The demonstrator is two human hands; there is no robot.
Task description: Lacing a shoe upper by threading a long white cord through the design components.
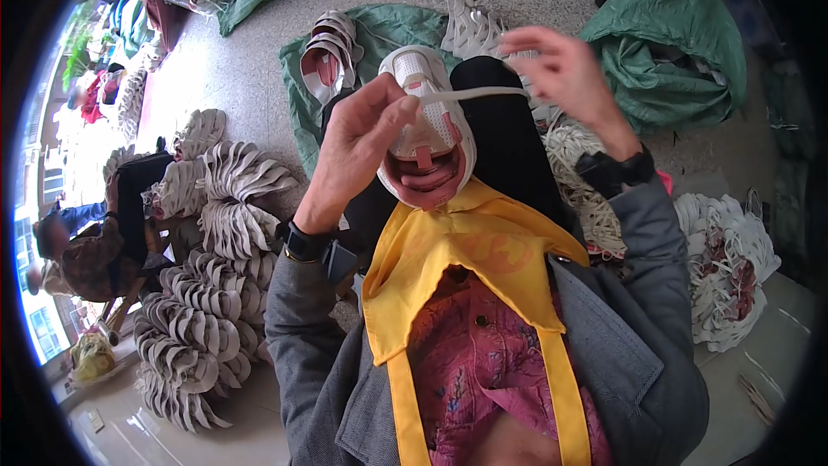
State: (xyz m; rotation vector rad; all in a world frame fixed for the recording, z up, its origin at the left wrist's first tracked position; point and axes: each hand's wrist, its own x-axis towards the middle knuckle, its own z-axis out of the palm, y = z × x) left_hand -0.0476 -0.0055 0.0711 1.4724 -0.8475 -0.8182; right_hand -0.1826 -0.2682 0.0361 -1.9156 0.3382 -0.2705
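Speckled grey floor (233, 78), green sacks (681, 26) slumped behind, grey sole stacks (207, 328) at left. A white shoe upper (427, 134) sits on the lap; left hand (358, 142) and right hand (565, 69) fingers pinch a white lace (470, 93) taut above it.

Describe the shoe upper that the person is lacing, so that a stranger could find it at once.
Start at the yellow apron on the lap. Just above it stands the white shoe upper with pink lining. Only this one has a white lace stretched between the left hand and right hand.
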